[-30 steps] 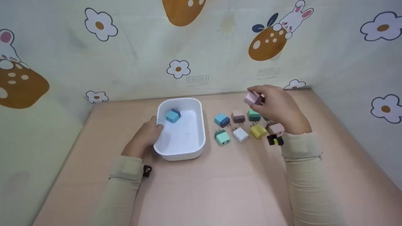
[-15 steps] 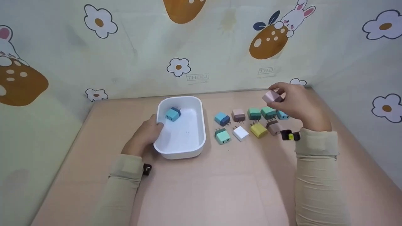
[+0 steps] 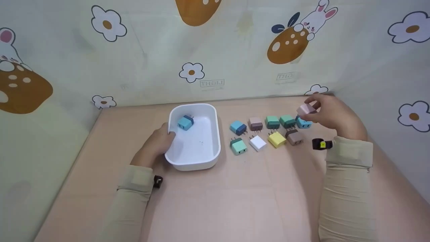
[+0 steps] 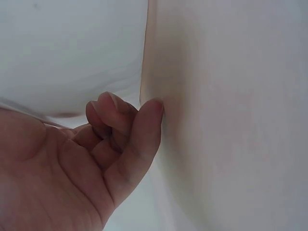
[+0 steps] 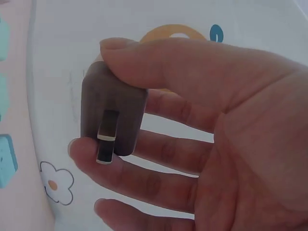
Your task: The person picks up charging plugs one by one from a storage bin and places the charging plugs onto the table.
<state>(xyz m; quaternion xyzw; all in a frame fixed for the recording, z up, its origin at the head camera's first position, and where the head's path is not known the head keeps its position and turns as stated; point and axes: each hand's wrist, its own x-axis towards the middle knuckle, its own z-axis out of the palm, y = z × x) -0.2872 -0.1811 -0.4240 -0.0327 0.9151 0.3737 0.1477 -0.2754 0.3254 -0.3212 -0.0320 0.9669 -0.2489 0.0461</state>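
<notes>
My left hand (image 3: pixel 154 143) grips the left rim of a white plastic tub (image 3: pixel 191 166), thumb over the edge. In the left wrist view its fingers curl below the tub's wall. One blue plug charger (image 3: pixel 185 123) lies inside, near the back left. At the back right, my right hand (image 3: pixel 337 116) pinches a pink-and-brown plug charger (image 3: pixel 306 110) between thumb and fingers, above the table. The right wrist view shows the brown end of this charger (image 5: pixel 110 91) with its prongs facing the camera. Just below it sits a blue charger (image 3: pixel 304 123), partly covered.
Right of the tub, several chargers stand in two rows. The back row has a blue one (image 3: pixel 238 127), a pink-brown one (image 3: pixel 255 124) and green ones (image 3: pixel 272 122). In front are a mint one (image 3: pixel 238 146), white (image 3: pixel 258 143), yellow (image 3: pixel 277 139) and brown (image 3: pixel 294 136). A patterned wall (image 3: pixel 151 67) rises behind.
My right hand has moved right with the pink-and-brown charger, then a little lower, uncovering the chargers at the right end of the rows. The left hand and tub have stayed put.
</notes>
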